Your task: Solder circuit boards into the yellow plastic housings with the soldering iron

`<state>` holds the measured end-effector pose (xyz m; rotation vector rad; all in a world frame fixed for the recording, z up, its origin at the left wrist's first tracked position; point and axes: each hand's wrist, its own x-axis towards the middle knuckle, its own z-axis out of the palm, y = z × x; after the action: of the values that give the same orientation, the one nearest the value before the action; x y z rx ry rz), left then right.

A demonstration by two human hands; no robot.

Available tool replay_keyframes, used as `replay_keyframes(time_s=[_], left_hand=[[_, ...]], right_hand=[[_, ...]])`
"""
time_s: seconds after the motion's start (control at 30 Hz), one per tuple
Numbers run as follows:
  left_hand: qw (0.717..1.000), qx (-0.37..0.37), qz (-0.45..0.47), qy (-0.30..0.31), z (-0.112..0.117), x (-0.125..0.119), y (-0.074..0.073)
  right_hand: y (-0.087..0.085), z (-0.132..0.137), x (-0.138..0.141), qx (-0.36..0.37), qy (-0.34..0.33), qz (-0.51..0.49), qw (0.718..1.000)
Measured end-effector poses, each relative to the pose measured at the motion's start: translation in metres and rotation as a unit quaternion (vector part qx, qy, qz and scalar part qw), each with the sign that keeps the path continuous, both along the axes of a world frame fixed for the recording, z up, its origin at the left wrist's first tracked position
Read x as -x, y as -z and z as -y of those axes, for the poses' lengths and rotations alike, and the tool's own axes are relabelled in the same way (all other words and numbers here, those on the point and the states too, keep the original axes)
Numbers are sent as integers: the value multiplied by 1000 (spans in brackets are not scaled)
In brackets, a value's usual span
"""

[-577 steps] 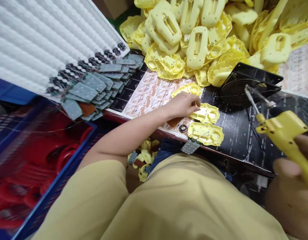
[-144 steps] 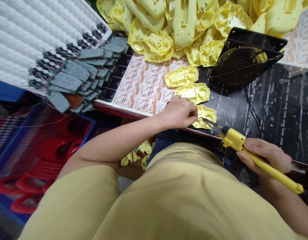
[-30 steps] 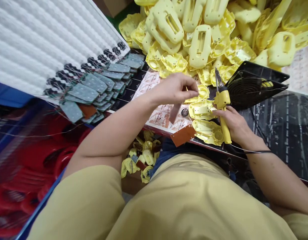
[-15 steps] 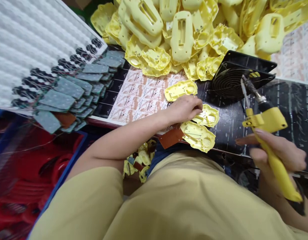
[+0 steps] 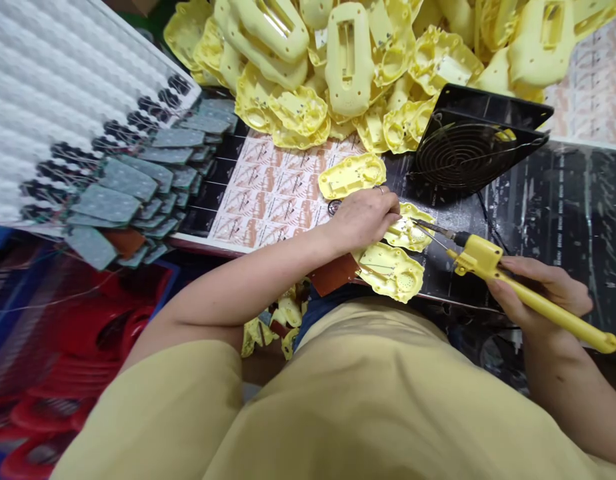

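My left hand [image 5: 361,219] rests closed on the middle one of three yellow plastic shells [image 5: 412,232] lying open side up near the table's front edge, fingertips pinched on something small I cannot make out. My right hand [image 5: 538,293] grips a yellow soldering iron [image 5: 518,293]; its dark tip points left and reaches the middle shell beside my left fingers. A second shell [image 5: 392,270] with a brown circuit board [image 5: 334,273] hanging at its left lies nearest me. A third shell [image 5: 351,175] lies farther back.
A big heap of yellow housings [image 5: 348,60] fills the back of the table. A black wire-guard fan [image 5: 463,157] stands at the right. Grey-green circuit boards [image 5: 138,180] overlap on white corrugated foam [image 5: 63,87] at left. A blue crate with red parts [image 5: 63,353] is below left.
My right hand has swung the soldering iron down from upright, so its tip now reaches the middle shell. My left hand stays on that shell. The view shifted slightly.
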<state>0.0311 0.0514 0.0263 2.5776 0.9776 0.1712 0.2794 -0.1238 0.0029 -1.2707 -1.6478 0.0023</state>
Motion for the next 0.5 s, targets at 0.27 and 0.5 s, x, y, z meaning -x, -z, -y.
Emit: replay_keyframes(time_s=[0.27, 0.5], left_hand=[[999, -37, 2, 34, -2, 1, 3], [999, -33, -9, 38, -2, -1, 0]], right_hand=[[0, -9, 2, 13, -68, -42, 997], [-6, -13, -11, 22, -116, 69, 991]])
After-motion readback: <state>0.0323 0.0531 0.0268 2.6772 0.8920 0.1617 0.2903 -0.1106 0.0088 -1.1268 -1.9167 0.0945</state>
